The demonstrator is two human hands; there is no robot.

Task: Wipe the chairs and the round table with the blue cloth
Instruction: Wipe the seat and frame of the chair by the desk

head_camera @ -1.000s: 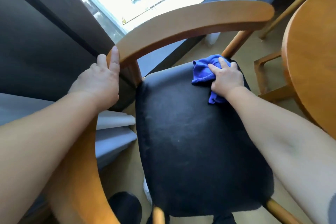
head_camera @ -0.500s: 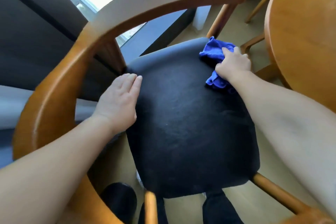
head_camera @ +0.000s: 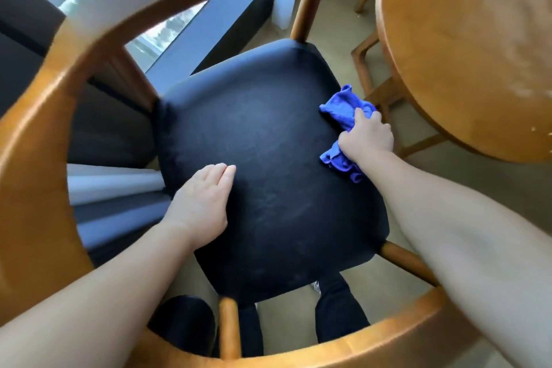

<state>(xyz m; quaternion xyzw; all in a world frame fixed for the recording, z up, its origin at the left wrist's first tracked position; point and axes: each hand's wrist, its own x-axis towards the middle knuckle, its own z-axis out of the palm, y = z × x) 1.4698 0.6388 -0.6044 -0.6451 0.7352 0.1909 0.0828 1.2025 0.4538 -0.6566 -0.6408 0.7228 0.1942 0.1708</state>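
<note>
On the black seat (head_camera: pixel 268 134), right grip (head_camera: pixel 369 136) clutches blue cloth (head_camera: pixel 340 109) (left grip (head_camera: pixel 203 203) lies flat)

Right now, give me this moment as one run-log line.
stage: wiping chair seat | right hand: grips blue cloth at seat's right edge | left hand: flat on seat | round table: no hand on it

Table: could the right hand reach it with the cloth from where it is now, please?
Probably yes. The right hand grips the cloth at the right edge of the seat, and the table rim lies just beside it with nothing between.
</note>
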